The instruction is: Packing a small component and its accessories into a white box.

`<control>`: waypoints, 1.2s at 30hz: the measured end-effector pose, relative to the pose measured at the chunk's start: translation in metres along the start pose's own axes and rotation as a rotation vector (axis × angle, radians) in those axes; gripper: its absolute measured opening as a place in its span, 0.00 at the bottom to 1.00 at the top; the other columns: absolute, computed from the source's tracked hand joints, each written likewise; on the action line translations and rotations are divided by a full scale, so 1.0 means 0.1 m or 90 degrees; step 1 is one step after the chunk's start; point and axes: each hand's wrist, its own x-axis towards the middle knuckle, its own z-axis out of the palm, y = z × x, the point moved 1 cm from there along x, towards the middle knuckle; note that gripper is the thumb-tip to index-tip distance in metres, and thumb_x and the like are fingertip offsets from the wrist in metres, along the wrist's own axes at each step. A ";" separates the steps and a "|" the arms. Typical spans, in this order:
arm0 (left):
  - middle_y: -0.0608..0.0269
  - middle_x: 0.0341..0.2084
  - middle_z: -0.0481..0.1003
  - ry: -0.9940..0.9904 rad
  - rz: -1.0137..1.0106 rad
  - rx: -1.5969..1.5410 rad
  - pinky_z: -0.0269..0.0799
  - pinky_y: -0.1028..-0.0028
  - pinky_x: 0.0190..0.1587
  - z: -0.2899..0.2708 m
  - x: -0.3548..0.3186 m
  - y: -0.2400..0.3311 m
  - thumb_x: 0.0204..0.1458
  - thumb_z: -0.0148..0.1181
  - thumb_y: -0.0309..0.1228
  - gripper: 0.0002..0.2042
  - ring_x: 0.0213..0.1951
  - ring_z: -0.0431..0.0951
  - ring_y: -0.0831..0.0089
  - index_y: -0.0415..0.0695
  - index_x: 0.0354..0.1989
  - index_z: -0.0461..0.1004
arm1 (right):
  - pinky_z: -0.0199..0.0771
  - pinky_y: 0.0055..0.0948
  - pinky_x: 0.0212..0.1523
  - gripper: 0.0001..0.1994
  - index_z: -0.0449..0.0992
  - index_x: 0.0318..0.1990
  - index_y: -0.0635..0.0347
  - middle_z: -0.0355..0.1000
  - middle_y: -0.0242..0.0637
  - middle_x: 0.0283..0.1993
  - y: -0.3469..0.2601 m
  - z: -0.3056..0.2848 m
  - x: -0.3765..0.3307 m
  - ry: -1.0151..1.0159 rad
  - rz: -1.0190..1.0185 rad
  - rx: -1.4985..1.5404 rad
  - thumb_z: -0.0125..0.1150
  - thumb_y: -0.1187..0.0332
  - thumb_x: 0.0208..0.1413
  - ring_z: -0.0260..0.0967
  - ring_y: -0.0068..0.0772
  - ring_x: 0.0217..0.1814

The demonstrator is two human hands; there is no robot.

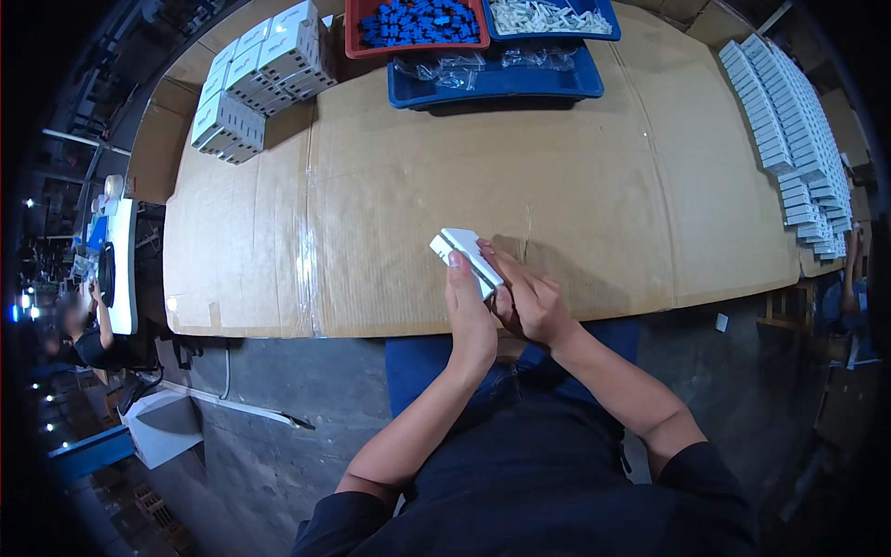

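Observation:
Between my two hands is a small white box point(471, 251), tilted above the near edge of the cardboard-covered table point(418, 186). My left hand point(471, 320) grips its left side, the thumb lying along the narrow face. Against the right side and lower end of the box, my right hand point(534, 302) is closed, its fingers bent over the edge. The undersides of both hands and the far face of the box are hidden.
Stacked white boxes stand at the far left point(264, 70) and along the right edge point(789, 139). At the back, a red tray point(349, 37) holds blue pieces, one blue tray point(608, 28) white pieces, another point(501, 93) clear bags. Another person point(88, 334) sits at the left.

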 end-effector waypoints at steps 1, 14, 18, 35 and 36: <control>0.71 0.32 0.71 -0.028 -0.020 0.007 0.65 0.82 0.26 -0.09 0.02 -0.03 0.72 0.39 0.60 0.30 0.28 0.70 0.86 0.42 0.57 0.69 | 0.84 0.38 0.56 0.20 0.74 0.62 0.76 0.78 0.54 0.61 -0.01 -0.01 0.00 -0.012 0.009 0.010 0.55 0.74 0.65 0.80 0.51 0.60; 0.41 0.73 0.54 -0.298 0.456 0.352 0.51 0.50 0.76 -0.43 0.35 0.03 0.50 0.70 0.41 0.51 0.75 0.55 0.49 0.42 0.78 0.43 | 0.70 0.35 0.63 0.30 0.63 0.66 0.65 0.71 0.41 0.58 -0.09 -0.22 0.24 -0.118 0.577 0.633 0.63 0.51 0.69 0.70 0.30 0.62; 0.38 0.73 0.53 -0.321 0.436 0.286 0.52 0.49 0.76 -0.25 0.27 0.20 0.53 0.69 0.48 0.56 0.75 0.54 0.47 0.45 0.81 0.33 | 0.71 0.35 0.64 0.30 0.66 0.66 0.66 0.72 0.42 0.58 -0.09 -0.19 0.21 -0.069 0.573 0.668 0.70 0.58 0.64 0.71 0.32 0.62; 0.53 0.68 0.64 -0.107 0.201 0.083 0.63 0.65 0.70 -0.16 0.07 0.14 0.62 0.39 0.73 0.51 0.67 0.66 0.66 0.39 0.78 0.51 | 0.74 0.42 0.66 0.27 0.64 0.73 0.72 0.52 0.64 0.79 -0.57 -0.07 0.15 -0.060 0.236 0.231 0.58 0.72 0.69 0.58 0.63 0.77; 0.53 0.67 0.65 -0.108 0.206 0.075 0.64 0.64 0.69 -0.15 0.06 0.13 0.60 0.40 0.74 0.52 0.66 0.67 0.66 0.39 0.79 0.50 | 0.74 0.42 0.66 0.27 0.64 0.73 0.72 0.52 0.64 0.79 -0.57 -0.07 0.15 -0.061 0.234 0.232 0.58 0.72 0.69 0.58 0.63 0.77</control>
